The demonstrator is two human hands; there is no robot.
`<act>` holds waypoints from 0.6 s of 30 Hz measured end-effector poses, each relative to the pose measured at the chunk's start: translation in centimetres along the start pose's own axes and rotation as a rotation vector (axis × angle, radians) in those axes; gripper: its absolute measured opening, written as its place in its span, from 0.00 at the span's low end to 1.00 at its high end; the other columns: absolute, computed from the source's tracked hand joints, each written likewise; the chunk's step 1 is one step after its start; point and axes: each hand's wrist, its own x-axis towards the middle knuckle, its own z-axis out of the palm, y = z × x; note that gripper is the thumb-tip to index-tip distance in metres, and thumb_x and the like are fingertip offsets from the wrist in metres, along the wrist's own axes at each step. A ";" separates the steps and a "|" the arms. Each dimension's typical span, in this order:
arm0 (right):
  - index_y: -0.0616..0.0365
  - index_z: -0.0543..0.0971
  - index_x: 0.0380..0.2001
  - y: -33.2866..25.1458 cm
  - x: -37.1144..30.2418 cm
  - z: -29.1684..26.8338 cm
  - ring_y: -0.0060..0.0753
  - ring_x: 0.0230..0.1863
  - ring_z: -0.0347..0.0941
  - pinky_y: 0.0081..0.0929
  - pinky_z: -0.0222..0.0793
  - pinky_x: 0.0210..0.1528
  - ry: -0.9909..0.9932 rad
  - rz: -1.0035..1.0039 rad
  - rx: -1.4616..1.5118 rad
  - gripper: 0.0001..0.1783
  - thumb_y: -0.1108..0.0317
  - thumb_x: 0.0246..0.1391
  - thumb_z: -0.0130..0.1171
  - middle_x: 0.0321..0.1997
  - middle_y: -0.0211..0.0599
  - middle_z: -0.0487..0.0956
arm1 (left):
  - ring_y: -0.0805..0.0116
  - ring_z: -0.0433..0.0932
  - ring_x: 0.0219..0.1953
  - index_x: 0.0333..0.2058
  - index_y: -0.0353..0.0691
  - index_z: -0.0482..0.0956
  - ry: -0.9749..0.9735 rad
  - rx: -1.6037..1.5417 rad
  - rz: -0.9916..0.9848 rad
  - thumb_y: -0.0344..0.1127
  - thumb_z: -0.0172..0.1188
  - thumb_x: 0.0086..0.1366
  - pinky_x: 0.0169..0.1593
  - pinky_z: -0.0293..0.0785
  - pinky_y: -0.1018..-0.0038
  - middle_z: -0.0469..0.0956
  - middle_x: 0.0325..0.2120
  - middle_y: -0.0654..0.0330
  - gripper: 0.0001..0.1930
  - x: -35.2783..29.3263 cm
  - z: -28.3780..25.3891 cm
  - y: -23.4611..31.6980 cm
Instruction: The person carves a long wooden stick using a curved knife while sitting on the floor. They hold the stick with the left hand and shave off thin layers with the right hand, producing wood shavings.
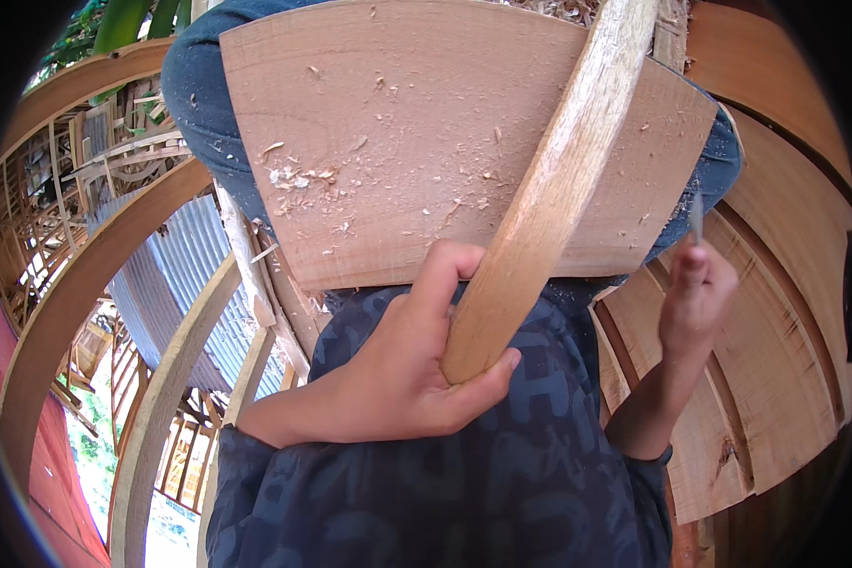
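Observation:
My left hand (417, 355) is wrapped round the near end of a long, slightly curved wooden strip (551, 204). The strip slants away to the upper right, across a broad flat wooden board (398, 133) lying over my lap. Shavings and small chips (303, 177) are scattered on the board. Off to the right of the board, my right hand (699, 293) is closed in a fist and raised. A thin pointed blade (697, 216) sticks up from it; the handle is hidden in my fingers, so it looks like a small knife.
Several large curved wooden panels (776, 237) stand at the right. Curved wooden ribs (175, 417) rise on the left, with corrugated metal sheet (194, 284) and a heap of wood scraps (28, 204) behind them. My bent legs in jeans (208, 104) support the board.

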 end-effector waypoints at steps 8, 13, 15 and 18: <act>0.57 0.62 0.06 -2.1 0.2 3.5 0.41 0.09 0.61 0.29 0.58 0.13 -0.047 -0.376 -0.313 0.42 0.26 0.13 0.64 0.06 0.39 0.61 | 0.75 0.64 0.48 0.54 0.34 0.50 -0.016 0.131 0.057 0.23 0.59 0.54 0.52 0.59 0.78 0.64 0.45 0.58 0.32 -0.2 0.3 0.5; 0.60 0.64 0.08 -0.9 1.2 2.3 0.38 0.10 0.60 0.29 0.59 0.15 0.023 -0.338 -0.338 0.43 0.25 0.20 0.61 0.06 0.36 0.60 | 0.79 0.68 0.40 0.53 0.36 0.51 -0.043 0.053 0.068 0.23 0.59 0.54 0.42 0.64 0.81 0.66 0.41 0.60 0.31 -0.2 0.7 1.0; 0.62 0.66 0.09 0.0 2.3 1.8 0.33 0.11 0.61 0.30 0.60 0.18 0.108 -0.149 -0.281 0.43 0.25 0.31 0.58 0.07 0.36 0.61 | 0.78 0.69 0.33 0.51 0.35 0.53 -0.042 -0.129 -0.033 0.26 0.59 0.55 0.35 0.65 0.80 0.67 0.34 0.60 0.28 -0.7 0.6 1.8; 0.62 0.62 0.10 3.5 5.0 -1.9 0.22 0.16 0.53 0.26 0.52 0.18 0.262 0.169 -0.240 0.40 0.31 0.48 0.49 0.10 0.26 0.57 | 0.80 0.69 0.29 0.49 0.35 0.54 -0.091 -0.166 -0.022 0.25 0.58 0.56 0.30 0.64 0.82 0.66 0.31 0.62 0.26 -1.9 0.4 1.3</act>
